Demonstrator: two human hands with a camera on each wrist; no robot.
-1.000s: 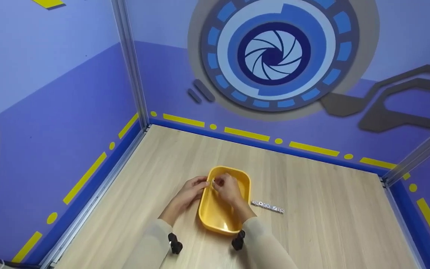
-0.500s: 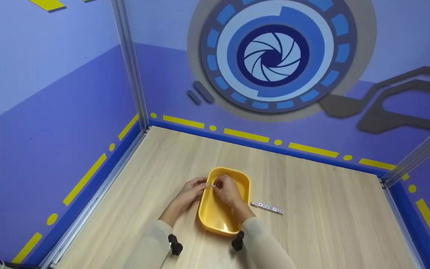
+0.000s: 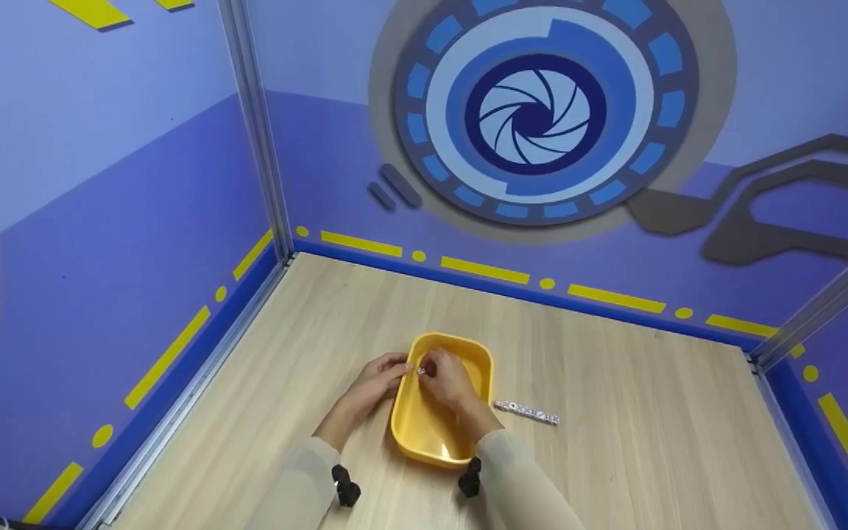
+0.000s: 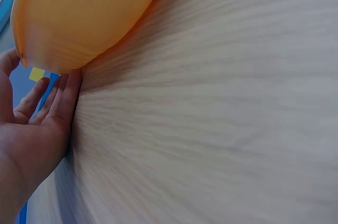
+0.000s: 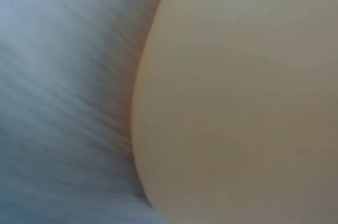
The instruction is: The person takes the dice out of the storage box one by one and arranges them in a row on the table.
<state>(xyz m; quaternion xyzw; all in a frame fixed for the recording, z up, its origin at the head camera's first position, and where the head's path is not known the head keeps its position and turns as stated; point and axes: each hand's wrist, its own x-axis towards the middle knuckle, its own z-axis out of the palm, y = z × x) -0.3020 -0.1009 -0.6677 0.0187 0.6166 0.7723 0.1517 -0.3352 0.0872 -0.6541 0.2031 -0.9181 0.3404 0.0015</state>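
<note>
A yellow rectangular tub (image 3: 430, 430) with rounded corners stands on the wooden table. My left hand (image 3: 369, 384) rests against its left side, thumb at the rim. In the left wrist view, the fingers of that hand (image 4: 37, 142) extend along the tub's outer wall (image 4: 87, 12). Reaching inside, my right hand (image 3: 452, 379) pinches a small white die (image 3: 421, 371) near the left wall; the fingertips partly cover it. Just right of the tub lies a straight row of white dice (image 3: 527, 412). Only the tub's outer wall (image 5: 232, 97) and the table show in the right wrist view.
The pale wooden table (image 3: 637, 412) spreads around the tub, bordered by blue and purple panels (image 3: 321, 162) at the left, back and right. Metal posts (image 3: 251, 118) stand in the corners. Black wrist mounts (image 3: 347, 486) sit on both sleeves.
My right hand has lowered the pinched die slightly along the tub's left wall. The left hand stays against the tub, and the head view has tilted up a little.
</note>
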